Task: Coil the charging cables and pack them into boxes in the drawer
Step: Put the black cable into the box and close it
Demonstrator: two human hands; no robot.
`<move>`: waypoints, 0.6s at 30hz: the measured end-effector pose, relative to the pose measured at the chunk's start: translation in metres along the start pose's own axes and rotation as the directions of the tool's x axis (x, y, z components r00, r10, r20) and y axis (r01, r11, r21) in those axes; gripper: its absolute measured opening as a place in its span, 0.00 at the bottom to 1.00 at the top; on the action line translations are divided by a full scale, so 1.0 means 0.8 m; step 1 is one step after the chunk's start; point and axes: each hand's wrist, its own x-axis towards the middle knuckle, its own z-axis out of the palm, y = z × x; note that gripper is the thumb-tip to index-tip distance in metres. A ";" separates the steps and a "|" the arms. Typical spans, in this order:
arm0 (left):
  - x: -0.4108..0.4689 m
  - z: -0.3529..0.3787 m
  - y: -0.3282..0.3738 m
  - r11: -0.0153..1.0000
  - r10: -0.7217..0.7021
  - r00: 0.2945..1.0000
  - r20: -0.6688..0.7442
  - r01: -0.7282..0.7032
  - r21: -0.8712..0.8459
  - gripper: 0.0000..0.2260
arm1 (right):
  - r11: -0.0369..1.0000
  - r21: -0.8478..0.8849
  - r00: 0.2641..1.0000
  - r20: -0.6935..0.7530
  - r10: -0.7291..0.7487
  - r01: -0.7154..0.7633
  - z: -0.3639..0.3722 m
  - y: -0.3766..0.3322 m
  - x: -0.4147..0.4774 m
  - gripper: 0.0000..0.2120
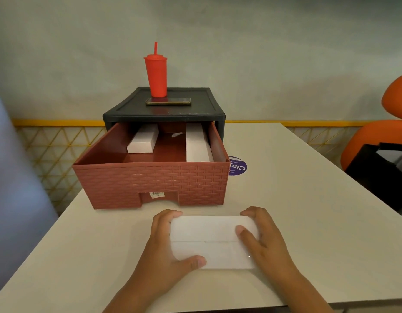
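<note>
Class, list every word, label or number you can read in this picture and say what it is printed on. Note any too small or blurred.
"Cla": white letters, rotated, on the purple sticker on the table; the rest is cut off by the drawer.
Smaller print on that sticker: too blurred to read.
Barcode label on the drawer front: too small to read.
The white box: no print shows.

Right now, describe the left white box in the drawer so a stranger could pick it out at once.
Start at the dark cabinet under the red cup, whose brick-patterned drawer is pulled open. Two white boxes lie inside; the left box is yours. It lies slanted, while the right box runs straight along the right wall.
</note>
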 end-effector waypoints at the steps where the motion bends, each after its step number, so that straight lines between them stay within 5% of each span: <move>1: -0.002 0.001 0.001 1.000 0.005 1.000 -0.007 -0.005 0.001 0.37 | 0.999 0.038 1.000 -0.003 -0.001 0.001 -0.001 -0.001 -0.001 0.16; 8: 0.000 0.009 0.007 0.997 0.025 1.000 0.007 -0.026 0.068 0.36 | 0.981 0.173 0.996 0.021 0.083 -0.085 -0.013 0.005 -0.006 0.19; 14: 0.033 0.075 0.059 0.945 0.101 0.990 0.095 -0.125 0.303 0.41 | 0.985 0.149 0.973 -0.200 0.114 -0.084 -0.071 0.030 -0.015 0.19; 18: 0.059 0.138 0.106 0.984 -0.022 0.973 0.230 -0.019 0.175 0.43 | 0.986 0.052 0.922 -0.351 0.165 -0.156 -0.104 0.048 -0.019 0.20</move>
